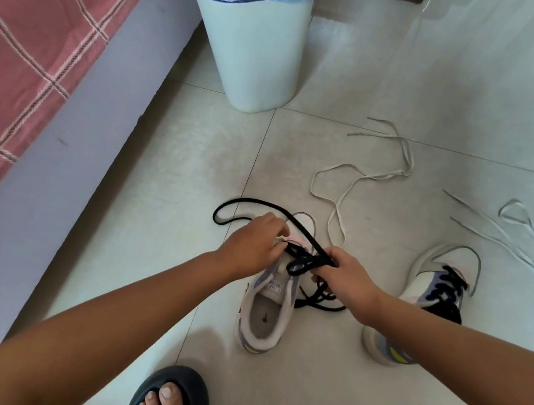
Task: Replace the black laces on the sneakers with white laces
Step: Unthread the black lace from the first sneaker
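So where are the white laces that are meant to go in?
In the head view, two white laces lie loose on the tiled floor, up and right of the sneaker being unlaced, beyond the second sneaker.

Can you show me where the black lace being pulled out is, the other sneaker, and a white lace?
black lace [224, 206], head view, on its loose loop.
other sneaker [441, 275], head view, on its laced front.
white lace [340, 209], head view, on its middle strand.

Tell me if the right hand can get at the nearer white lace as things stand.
Probably yes, once freed. The right hand grips the black lace over the left sneaker. The white lace lies on bare floor just beyond it, nothing between.
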The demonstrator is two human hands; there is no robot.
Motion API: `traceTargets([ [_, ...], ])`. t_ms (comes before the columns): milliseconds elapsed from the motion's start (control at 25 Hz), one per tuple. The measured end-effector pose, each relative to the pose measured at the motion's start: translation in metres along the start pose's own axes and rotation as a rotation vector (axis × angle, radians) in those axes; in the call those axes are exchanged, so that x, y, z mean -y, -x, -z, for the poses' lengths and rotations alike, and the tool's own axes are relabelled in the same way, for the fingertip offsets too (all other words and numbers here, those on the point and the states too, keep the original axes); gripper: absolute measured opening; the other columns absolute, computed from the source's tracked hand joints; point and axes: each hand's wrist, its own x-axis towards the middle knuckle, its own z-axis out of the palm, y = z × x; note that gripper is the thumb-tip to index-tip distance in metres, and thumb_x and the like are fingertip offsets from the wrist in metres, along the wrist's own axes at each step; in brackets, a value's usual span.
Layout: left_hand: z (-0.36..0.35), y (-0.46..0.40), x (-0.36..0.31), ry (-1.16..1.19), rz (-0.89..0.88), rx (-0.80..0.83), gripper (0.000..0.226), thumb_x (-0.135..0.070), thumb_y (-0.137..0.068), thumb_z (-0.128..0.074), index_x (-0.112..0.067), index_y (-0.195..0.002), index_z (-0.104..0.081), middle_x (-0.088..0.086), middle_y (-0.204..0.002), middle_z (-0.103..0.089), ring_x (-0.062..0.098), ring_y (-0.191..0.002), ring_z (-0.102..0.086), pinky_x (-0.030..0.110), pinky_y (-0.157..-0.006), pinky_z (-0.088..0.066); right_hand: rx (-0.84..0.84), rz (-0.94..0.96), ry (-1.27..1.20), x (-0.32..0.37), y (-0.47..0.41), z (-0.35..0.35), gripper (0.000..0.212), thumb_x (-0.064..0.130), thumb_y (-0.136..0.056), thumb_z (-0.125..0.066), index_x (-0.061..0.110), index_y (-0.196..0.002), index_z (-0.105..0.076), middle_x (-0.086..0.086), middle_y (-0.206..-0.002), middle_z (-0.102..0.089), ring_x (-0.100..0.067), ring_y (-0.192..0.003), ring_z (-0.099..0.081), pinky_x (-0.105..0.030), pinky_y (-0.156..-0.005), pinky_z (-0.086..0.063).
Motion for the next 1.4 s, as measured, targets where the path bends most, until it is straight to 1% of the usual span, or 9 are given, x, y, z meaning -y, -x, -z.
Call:
traceTargets([
  [320,-0.004,-0.033,-0.003,-0.526,-0.085,0.128,0.025,-0.021,-0.087,-0.051,-0.004,-0.106,-0.054,0.012,-0.112,-0.048,0.028,-0.099,-0.049,0.033,-0.064,-0.031,0.186,0.004,-0.518,0.025,0.006,0.033,0.012,0.006,-0.089,-0.058,0.015,-0.083,-0.057,-0.002,-0.056,-0.046,-0.012,-0.044,-0.039,-0.027,-0.049,-0.042],
  [440,0.014,-0.03,0.012,-0.409,0.197,0.155,0.025,-0.024,-0.088,-0.052,-0.005,-0.103,-0.054,0.013,-0.113,-0.048,0.029,-0.096,-0.051,0.034,-0.063,-0.035,0.172,0.036,-0.382,0.03,0.011,0.059,0.011,0.004,-0.087,-0.059,0.014,-0.085,-0.064,-0.003,-0.06,-0.048,-0.012,-0.043,-0.037,-0.026,-0.046,-0.041],
  [520,0.026,-0.024,0.024,-0.301,0.338,0.142,0.017,-0.026,-0.086,-0.053,-0.01,-0.09,-0.051,0.013,-0.111,-0.05,0.026,-0.085,-0.05,0.031,-0.061,-0.034,-0.07,0.113,-0.181,0.037,0.007,0.075,0.017,0.005,-0.087,-0.06,0.01,-0.103,-0.064,-0.007,-0.071,-0.053,-0.014,-0.052,-0.046,-0.029,-0.054,-0.044],
  [640,0.024,-0.009,0.031,-0.29,0.362,0.049,0.013,-0.025,-0.085,-0.052,-0.012,-0.086,-0.05,0.011,-0.108,-0.054,0.025,-0.085,-0.05,0.028,-0.064,-0.033,-0.476,0.336,0.396,0.04,0.001,0.075,0.04,0.012,-0.088,-0.059,0.014,-0.127,-0.051,-0.012,-0.114,-0.05,-0.022,-0.099,-0.053,-0.037,-0.088,-0.045],
  [720,0.014,-0.002,0.029,-0.328,0.319,-0.004,0.015,-0.022,-0.085,-0.049,-0.01,-0.091,-0.054,0.009,-0.108,-0.054,0.026,-0.092,-0.052,0.028,-0.066,-0.033,-0.277,0.517,0.597,0.039,0.008,0.046,0.04,0.018,-0.088,-0.06,0.014,-0.127,-0.048,-0.01,-0.123,-0.046,-0.024,-0.109,-0.05,-0.038,-0.094,-0.041],
  [800,0.007,0.001,0.027,-0.301,0.293,0.002,0.02,-0.021,-0.086,-0.047,-0.006,-0.098,-0.055,0.01,-0.108,-0.054,0.028,-0.097,-0.053,0.029,-0.068,-0.034,0.009,0.522,0.92,0.035,0.009,0.006,0.04,0.033,-0.091,-0.056,0.016,-0.124,-0.042,-0.006,-0.122,-0.048,-0.024,-0.107,-0.052,-0.037,-0.084,-0.042],
  [920,0.006,0.005,0.025,-0.185,0.225,0.005,0.014,-0.019,-0.089,-0.047,-0.007,-0.093,-0.051,0.013,-0.101,-0.054,0.032,-0.092,-0.053,0.033,-0.07,-0.037,0.033,0.538,1.29,0.034,-0.004,-0.025,0.033,0.033,-0.095,-0.047,0.014,-0.118,-0.035,-0.006,-0.117,-0.053,-0.029,-0.102,-0.057,-0.035,-0.065,-0.036],
  [1160,0.017,0.018,0.021,0.026,0.201,-0.131,0.034,-0.014,-0.085,-0.051,-0.021,-0.063,-0.026,-0.004,-0.066,-0.036,0.022,-0.065,-0.037,0.028,-0.051,-0.02,0.032,0.563,1.307,0.026,-0.016,-0.012,0.024,0.013,-0.092,-0.048,0.019,-0.108,-0.031,-0.002,-0.107,-0.053,-0.028,-0.077,-0.059,-0.03,-0.047,-0.025],
  [1400,0.046,0.003,0.01,-0.246,0.074,-0.124,0.008,-0.013,-0.09,-0.045,-0.009,-0.087,-0.038,0.009,-0.083,-0.047,0.033,-0.077,-0.052,0.036,-0.063,-0.037,0.091,0.462,1.217,0.038,-0.02,-0.005,0.024,0.009,-0.09,-0.046,0.018,-0.108,-0.033,-0.007,-0.106,-0.051,-0.029,-0.08,-0.055,-0.035,-0.06,-0.035],
])
